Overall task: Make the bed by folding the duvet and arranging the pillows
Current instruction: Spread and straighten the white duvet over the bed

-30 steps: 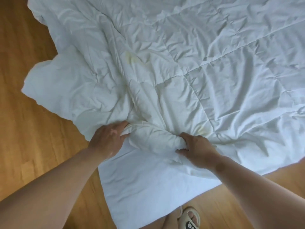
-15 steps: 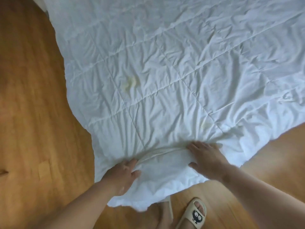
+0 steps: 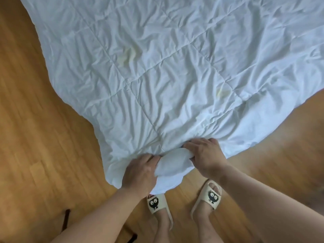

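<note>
A white quilted duvet [image 3: 166,67] lies spread over the wooden floor and fills most of the view. It carries a few faint yellowish marks. Its near corner is bunched into a thick fold just in front of my feet. My left hand [image 3: 140,171] grips the left side of that bunched corner. My right hand [image 3: 206,156] is closed over the right side of the same fold. No pillows or bed are in view.
Wooden floor [image 3: 35,137] shows to the left and right of the duvet. My feet in cream slippers [image 3: 156,202] with a black cartoon print stand right behind the duvet corner. A dark object [image 3: 65,220] lies on the floor at lower left.
The duvet has been pulled toward me and flattened out; the folded-over left flap is gone. Both hands moved down toward my feet, gathering the corner tighter.
</note>
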Demonstrator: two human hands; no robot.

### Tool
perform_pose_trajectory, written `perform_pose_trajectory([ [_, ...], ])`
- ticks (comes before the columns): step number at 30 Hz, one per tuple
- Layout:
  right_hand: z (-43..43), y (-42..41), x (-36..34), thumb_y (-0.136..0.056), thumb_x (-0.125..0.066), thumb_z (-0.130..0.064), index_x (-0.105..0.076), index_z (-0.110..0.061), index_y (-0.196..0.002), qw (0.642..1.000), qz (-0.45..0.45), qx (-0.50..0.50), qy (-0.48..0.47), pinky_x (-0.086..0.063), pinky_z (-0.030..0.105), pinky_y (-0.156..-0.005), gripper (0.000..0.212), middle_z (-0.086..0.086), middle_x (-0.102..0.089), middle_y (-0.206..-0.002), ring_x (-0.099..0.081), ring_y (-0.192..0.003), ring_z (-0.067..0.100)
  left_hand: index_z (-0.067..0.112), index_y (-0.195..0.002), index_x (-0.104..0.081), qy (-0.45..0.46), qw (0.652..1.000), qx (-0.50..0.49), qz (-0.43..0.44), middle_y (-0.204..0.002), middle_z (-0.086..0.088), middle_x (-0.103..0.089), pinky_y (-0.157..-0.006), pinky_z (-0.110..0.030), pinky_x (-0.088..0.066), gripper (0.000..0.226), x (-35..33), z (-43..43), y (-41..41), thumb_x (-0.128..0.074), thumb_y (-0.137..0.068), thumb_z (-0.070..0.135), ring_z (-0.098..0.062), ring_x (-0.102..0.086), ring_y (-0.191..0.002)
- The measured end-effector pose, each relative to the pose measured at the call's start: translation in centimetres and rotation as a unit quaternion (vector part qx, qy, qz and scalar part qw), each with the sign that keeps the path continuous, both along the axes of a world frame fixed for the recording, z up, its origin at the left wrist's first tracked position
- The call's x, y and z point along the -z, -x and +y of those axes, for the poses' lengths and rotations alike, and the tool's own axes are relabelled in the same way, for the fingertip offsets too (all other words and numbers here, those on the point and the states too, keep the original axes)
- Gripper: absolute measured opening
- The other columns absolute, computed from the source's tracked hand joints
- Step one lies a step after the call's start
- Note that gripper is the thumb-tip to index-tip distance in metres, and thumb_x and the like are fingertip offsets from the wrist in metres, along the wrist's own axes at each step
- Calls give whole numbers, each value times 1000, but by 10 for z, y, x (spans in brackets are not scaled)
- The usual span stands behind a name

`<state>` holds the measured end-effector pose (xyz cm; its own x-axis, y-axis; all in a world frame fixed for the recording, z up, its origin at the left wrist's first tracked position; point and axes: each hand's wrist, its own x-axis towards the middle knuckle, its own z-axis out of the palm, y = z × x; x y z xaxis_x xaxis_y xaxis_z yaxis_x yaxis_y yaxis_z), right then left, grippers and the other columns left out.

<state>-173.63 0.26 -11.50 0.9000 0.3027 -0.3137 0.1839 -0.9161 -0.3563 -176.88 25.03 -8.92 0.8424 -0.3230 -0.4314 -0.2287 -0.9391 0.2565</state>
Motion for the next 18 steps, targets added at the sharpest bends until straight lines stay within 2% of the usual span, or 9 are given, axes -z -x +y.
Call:
perform_pose_trajectory([
  [2, 1, -11, -13, -78, -56, -32, -62, -36, -119, 998, 60, 7, -4, -42, 37, -83, 41, -7, -71, -108, -65, -105, 26, 28, -131, -56, 36, 998, -47, 38, -113, 3, -68, -87, -38, -54, 50, -13, -5, -12, -74, -83, 29, -27, -66, -102],
  [5, -9, -16, -40, -85, -61, -38, -61, -33, -116, 985, 167, -35, 15, -41, 33, -76, 31, 1, -71, -104, -64, -101, 28, 31, -128, -47, 81, 988, -65, 112, -106, 4, -68, -87, -31, -51, 38, -41, -6, -5, -63, -94, 38, -23, -64, -97],
  [8, -22, 2, -55, -81, -64, -45, -63, -32, -102, 964, 253, -83, 21, -49, 35, -81, 25, -6, -70, -97, -62, -96, 19, 35, -124, -56, 162, 950, -74, 255, -106, 15, -66, -84, -19, -46, 33, -61, -4, 15, -62, -93, 43, -10, -62, -101],
  [11, -27, 35, -36, -84, -59, -45, -63, -34, -108, 943, 304, -121, 59, -49, 37, -94, 26, -10, -68, -110, -61, -111, 17, 26, -118, -65, 124, 926, 28, 355, -119, 7, -64, -92, -20, -42, 39, -38, 4, 25, -50, -96, 54, -9, -57, -110],
  [12, -28, 44, -27, -85, -56, -40, -63, -36, -114, 943, 296, -132, 75, -47, 38, -99, 30, -11, -66, -119, -58, -120, 18, 21, -116, -68, 106, 931, 73, 342, -122, 5, -63, -96, -21, -42, 52, -29, 7, 27, -42, -96, 62, -11, -58, -112],
  [13, -25, 49, -21, -84, -55, -34, -63, -36, -118, 948, 270, -141, 88, -47, 39, -102, 35, -11, -64, -125, -57, -123, 19, 23, -114, -71, 96, 949, 83, 288, -119, 7, -62, -96, -24, -47, 61, -18, 12, 29, -39, -92, 69, -12, -60, -111],
  [14, -19, 51, -18, -79, -56, -28, -65, -36, -118, 959, 221, -143, 101, -49, 40, -98, 41, -10, -65, -125, -60, -120, 20, 30, -112, -71, 87, 975, 64, 193, -113, 12, -61, -91, -28, -53, 58, -6, 17, 29, -42, -85, 73, -10, -62, -106],
  [16, 0, 50, -23, -57, -68, -22, -70, -34, -105, 979, 121, -120, 109, -55, 39, -77, 49, -6, -70, -105, -69, -95, 19, 43, -117, -57, 60, 994, -8, 93, -112, 17, -52, -78, -30, -57, 63, -12, 27, 24, -53, -63, 75, -6, -58, -103],
  [18, 23, 53, -28, -34, -75, -24, -69, -34, -93, 990, 69, -100, 74, -54, 33, -61, 60, -7, -64, -87, -67, -75, 16, 48, -133, -34, 0, 995, -11, 103, -130, 13, -34, -91, -34, -48, 83, -17, 31, 25, -55, -57, 73, -12, -42, -120],
])
